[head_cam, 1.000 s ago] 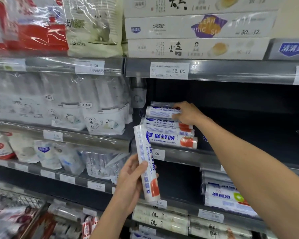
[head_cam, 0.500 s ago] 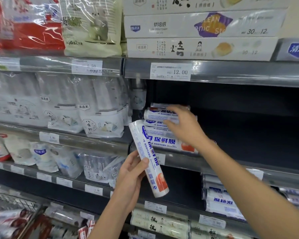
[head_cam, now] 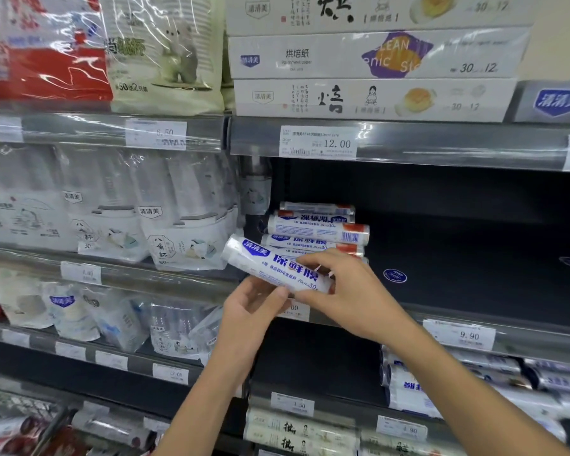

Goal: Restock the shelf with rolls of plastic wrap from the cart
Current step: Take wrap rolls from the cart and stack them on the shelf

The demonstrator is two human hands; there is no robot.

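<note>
Nearest you, your left hand (head_cam: 250, 311) cups the roll of plastic wrap (head_cam: 273, 266) from below, with fingers under it and the thumb against its front. Your right hand (head_cam: 346, 297) curls over the roll's right end from above, so both hands grip the one roll. It hangs tilted, left end higher, just in front of the shelf (head_cam: 458, 258) lip and about level with the foot of the stack of rolls (head_cam: 316, 228) laid at the shelf's left end. The stack lies crosswise, several rolls high, and the topmost ones sit a little askew. To its right the dark shelf surface runs bare, with a price label (head_cam: 459, 335) on the lip below. Further back and above, parchment paper boxes (head_cam: 375, 54) fill the next level. This looks like the placing step: the roll is up at the shelf but not yet set down. The next move calls for you to bring the roll level and parallel to the others, printed side outward, then lay it down. The stack looks tall and round-sided enough to shed a roll, so starting a fresh row just beside it seems safer. Let go only once it sits without rocking.
</note>
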